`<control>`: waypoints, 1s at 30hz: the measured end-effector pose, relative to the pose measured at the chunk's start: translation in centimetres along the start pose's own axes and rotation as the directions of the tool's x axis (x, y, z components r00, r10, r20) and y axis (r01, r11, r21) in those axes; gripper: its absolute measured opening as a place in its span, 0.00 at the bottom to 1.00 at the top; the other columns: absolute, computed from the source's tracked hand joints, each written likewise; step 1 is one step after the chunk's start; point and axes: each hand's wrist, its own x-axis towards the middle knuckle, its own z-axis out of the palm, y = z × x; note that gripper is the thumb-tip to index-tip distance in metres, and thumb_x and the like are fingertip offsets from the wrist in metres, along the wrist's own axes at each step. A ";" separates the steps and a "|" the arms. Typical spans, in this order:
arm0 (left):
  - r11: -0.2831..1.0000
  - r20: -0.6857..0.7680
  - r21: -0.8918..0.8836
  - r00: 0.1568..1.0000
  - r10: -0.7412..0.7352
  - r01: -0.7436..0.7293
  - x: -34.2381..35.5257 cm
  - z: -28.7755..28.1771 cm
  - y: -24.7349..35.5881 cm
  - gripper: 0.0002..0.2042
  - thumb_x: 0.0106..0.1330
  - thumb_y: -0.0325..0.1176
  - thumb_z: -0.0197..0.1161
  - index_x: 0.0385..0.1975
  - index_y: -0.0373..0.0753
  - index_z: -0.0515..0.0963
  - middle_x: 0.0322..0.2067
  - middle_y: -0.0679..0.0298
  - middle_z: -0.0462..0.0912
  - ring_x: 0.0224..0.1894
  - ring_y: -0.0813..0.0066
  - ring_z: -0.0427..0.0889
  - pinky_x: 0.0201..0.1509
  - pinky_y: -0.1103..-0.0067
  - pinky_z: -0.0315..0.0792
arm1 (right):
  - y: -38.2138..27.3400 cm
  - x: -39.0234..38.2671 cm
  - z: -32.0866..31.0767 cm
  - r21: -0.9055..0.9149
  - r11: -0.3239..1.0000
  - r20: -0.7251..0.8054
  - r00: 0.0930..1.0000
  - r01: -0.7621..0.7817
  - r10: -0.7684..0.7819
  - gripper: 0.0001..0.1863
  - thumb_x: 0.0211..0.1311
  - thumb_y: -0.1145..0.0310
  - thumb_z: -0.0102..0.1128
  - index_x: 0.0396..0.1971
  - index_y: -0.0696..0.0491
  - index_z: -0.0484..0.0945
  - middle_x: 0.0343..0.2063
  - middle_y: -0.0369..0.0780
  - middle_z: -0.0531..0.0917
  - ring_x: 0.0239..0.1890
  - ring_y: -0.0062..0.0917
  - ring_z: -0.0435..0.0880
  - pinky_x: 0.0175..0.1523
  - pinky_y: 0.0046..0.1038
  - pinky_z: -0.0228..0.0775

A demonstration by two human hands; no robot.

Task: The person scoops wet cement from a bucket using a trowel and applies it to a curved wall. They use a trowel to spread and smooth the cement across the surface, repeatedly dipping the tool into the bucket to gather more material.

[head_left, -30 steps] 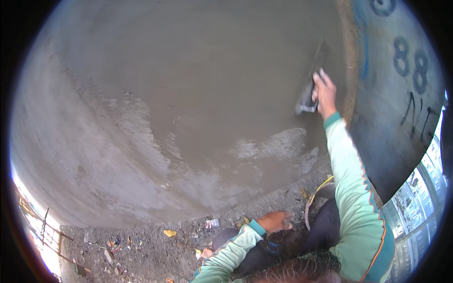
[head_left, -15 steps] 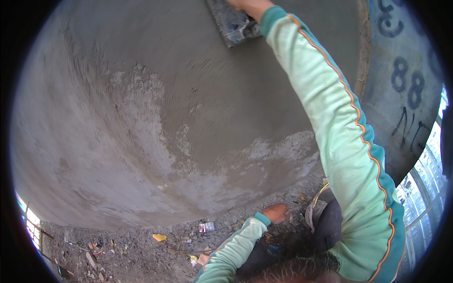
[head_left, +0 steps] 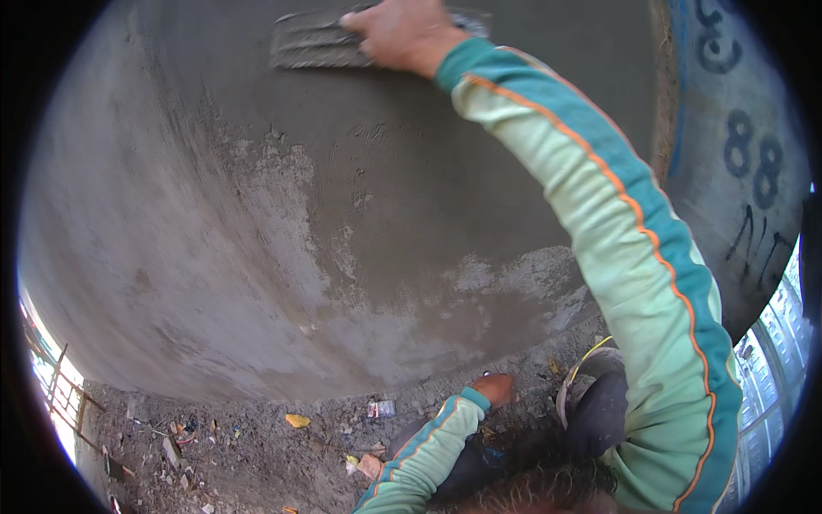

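Stretched up across a wall of wet grey plaster (head_left: pixel 411 197), my right hand (head_left: pixel 402 36) is closed around the handle of a plastering trowel (head_left: pixel 312 44). The trowel's long rectangular plate lies sideways against the smooth dark plaster, streaked with wet mortar. Its handle is mostly covered by my fingers. Low down, my left hand (head_left: pixel 495 390) hangs near my knee, just in front of the foot of the wall. Its fingers are too small and dark to make out; a tiny pale spot shows beside it.
A bucket (head_left: pixel 565 390) with a yellow rim edge stands by my right leg. The ground holds rubble, a crumpled packet (head_left: pixel 381 409) and a yellow leaf (head_left: pixel 297 421). A rough vertical edge (head_left: pixel 664 94) borders the plaster at right, beside a concrete surface with painted marks (head_left: pixel 741 154).
My right hand has swept the trowel leftward across the upper wall, and its plate has turned from steeply slanted to nearly level. My left hand stays low, barely shifted.
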 end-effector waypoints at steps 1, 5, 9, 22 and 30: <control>1.000 0.026 0.007 1.000 -0.002 0.002 0.2 -0.1 0.5 0.24 0.67 0.47 0.66 0.55 0.35 0.78 0.50 0.42 0.84 0.57 0.42 0.81 0.61 0.54 0.74 | 3.5 -0.6 -0.7 -0.030 0.999 0.000 0.999 -0.040 0.040 0.23 0.68 0.62 0.57 0.63 0.37 0.79 0.49 0.44 0.88 0.52 0.41 0.88 0.56 0.45 0.80; 1.000 0.010 -0.005 1.000 0.010 -0.010 0.9 0.5 0.0 0.25 0.66 0.50 0.67 0.54 0.35 0.78 0.50 0.42 0.84 0.57 0.41 0.82 0.61 0.53 0.74 | 13.4 -6.1 -2.6 0.008 0.988 -0.023 0.988 -0.152 0.152 0.24 0.68 0.61 0.59 0.64 0.38 0.79 0.52 0.44 0.87 0.55 0.41 0.86 0.59 0.44 0.78; 1.000 0.001 -0.019 1.000 -0.015 0.015 2.1 1.7 -1.5 0.28 0.67 0.51 0.65 0.59 0.37 0.76 0.51 0.42 0.84 0.57 0.41 0.81 0.62 0.54 0.73 | 20.1 -13.5 -2.3 0.090 0.960 -0.013 0.963 -0.266 0.269 0.24 0.68 0.59 0.60 0.64 0.38 0.79 0.55 0.44 0.86 0.58 0.41 0.84 0.62 0.43 0.76; 0.994 -0.023 -0.102 0.999 -0.038 0.035 1.7 1.3 1.4 0.27 0.67 0.52 0.65 0.58 0.38 0.76 0.51 0.43 0.84 0.57 0.41 0.81 0.61 0.55 0.73 | 24.3 -42.3 14.7 0.570 0.452 0.035 0.570 -0.686 0.821 0.31 0.64 0.61 0.69 0.68 0.46 0.75 0.63 0.49 0.80 0.67 0.43 0.77 0.71 0.35 0.66; 0.988 0.007 -0.139 0.997 0.077 -0.075 1.2 1.8 1.4 0.29 0.67 0.50 0.66 0.62 0.36 0.75 0.52 0.41 0.83 0.58 0.40 0.80 0.63 0.55 0.73 | 16.7 -32.4 12.4 0.911 -0.122 0.299 0.426 -0.395 0.854 0.29 0.66 0.65 0.69 0.66 0.55 0.77 0.23 0.31 0.77 0.17 0.14 0.68 0.22 0.22 0.62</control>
